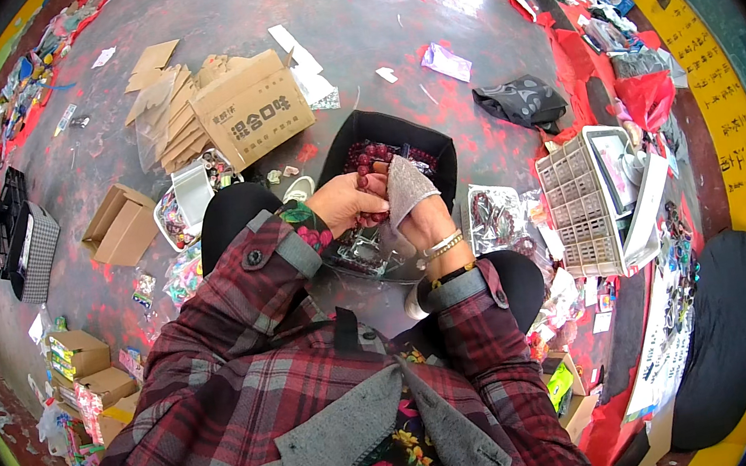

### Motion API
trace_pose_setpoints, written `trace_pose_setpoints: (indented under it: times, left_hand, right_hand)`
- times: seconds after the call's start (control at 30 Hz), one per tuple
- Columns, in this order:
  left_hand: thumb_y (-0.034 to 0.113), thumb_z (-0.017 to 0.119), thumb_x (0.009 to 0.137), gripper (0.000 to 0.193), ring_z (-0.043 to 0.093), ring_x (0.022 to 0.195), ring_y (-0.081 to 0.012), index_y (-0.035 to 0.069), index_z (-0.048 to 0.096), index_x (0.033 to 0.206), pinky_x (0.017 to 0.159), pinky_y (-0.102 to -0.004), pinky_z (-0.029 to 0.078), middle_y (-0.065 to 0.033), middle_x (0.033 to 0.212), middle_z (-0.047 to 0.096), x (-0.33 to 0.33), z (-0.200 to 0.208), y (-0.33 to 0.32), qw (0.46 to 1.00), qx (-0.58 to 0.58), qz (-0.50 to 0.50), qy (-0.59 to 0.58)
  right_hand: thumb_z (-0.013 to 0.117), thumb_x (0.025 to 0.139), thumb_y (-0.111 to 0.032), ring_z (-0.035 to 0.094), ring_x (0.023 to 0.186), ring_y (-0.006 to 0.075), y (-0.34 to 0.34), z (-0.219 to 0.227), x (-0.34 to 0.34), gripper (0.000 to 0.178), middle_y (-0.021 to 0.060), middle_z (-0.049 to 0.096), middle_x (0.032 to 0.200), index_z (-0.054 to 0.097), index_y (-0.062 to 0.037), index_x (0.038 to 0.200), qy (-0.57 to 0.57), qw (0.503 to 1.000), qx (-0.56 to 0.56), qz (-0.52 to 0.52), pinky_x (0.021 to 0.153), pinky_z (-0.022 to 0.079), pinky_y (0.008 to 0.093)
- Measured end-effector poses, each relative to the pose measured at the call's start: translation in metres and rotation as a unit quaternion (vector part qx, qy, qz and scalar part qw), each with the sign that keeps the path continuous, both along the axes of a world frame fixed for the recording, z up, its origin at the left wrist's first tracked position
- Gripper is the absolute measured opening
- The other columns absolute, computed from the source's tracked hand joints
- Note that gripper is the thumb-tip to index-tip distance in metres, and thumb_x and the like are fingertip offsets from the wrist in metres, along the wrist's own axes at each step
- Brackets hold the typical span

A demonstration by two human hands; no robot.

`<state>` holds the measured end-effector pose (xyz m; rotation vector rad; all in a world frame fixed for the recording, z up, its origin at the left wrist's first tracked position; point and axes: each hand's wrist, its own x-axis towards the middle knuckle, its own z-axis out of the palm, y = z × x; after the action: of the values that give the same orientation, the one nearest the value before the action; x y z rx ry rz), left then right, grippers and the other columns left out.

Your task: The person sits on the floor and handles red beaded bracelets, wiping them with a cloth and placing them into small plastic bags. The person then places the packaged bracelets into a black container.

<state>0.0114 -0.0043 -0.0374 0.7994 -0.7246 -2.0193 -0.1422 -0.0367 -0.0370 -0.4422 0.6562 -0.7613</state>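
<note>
My left hand (343,203) is closed, its thumb and fingers pinching a string of round dark red beads (372,153). Close beside it, my right hand (429,223) is closed on a light grey cloth (408,186) that drapes over its fingers and meets the beads. Both hands are above a black bin (433,144). More dark red beads and clear plastic packets (364,251) lie inside the bin, partly hidden by my hands.
Flattened cardboard and a brown carton (253,108) lie ahead to the left, near a small open box (119,225). A white plastic crate (579,203) stands at right, with a packet of beads (494,218) nearer me. A black bag (520,103) rests on the floor.
</note>
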Motion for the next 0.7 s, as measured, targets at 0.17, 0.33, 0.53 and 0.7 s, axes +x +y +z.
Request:
trace_pose_setpoints:
  times: [0.17,0.33,0.53,0.7]
  left_hand:
    - [0.001,0.057,0.08,0.022,0.059,0.083,-0.0186,0.002,0.05,0.1,0.065,-0.026,0.047,-0.0092,0.089,0.059,0.005,0.022,0.006,0.997,0.062,0.004,-0.037]
    - [0.005,0.057,0.082,0.032,0.06,0.08,-0.0184,0.0,0.047,0.112,0.064,-0.0256,0.048,-0.0128,0.094,0.059,0.006,0.025,0.007,0.999,0.037,0.001,-0.008]
    - [0.006,0.056,0.081,0.027,0.055,0.071,-0.012,0.004,0.05,0.108,0.06,-0.0222,0.044,-0.006,0.087,0.057,0.013,0.006,0.004,0.998,0.036,-0.028,-0.043]
    - [0.005,0.056,0.078,0.024,0.053,0.071,-0.0104,0.004,0.052,0.102,0.058,-0.0214,0.042,-0.0041,0.087,0.056,0.013,0.006,0.002,0.998,0.016,0.009,-0.067]
  right_hand:
    - [0.045,0.09,-0.035,0.056,0.076,0.0125,-0.013,0.007,-0.02,0.032,0.0012,0.059,0.086,0.056,-0.0103,0.108,0.164,0.982,-0.067,-0.057,0.064,0.046,0.0264]
    - [0.043,0.091,-0.036,0.057,0.083,0.0153,-0.017,0.009,-0.035,0.036,0.0068,0.06,0.097,0.05,-0.011,0.116,0.099,0.987,-0.108,-0.07,0.069,0.046,0.0281]
    - [0.041,0.092,-0.035,0.056,0.095,0.0249,-0.025,0.032,-0.046,0.041,0.0149,0.059,0.104,0.05,-0.0009,0.112,-0.044,0.974,-0.172,-0.142,0.081,0.047,0.0362]
    - [0.043,0.091,-0.032,0.057,0.087,0.0165,-0.019,0.045,-0.056,0.037,0.0108,0.059,0.1,0.057,-0.0005,0.105,0.145,0.929,-0.337,-0.05,0.073,0.045,0.0263]
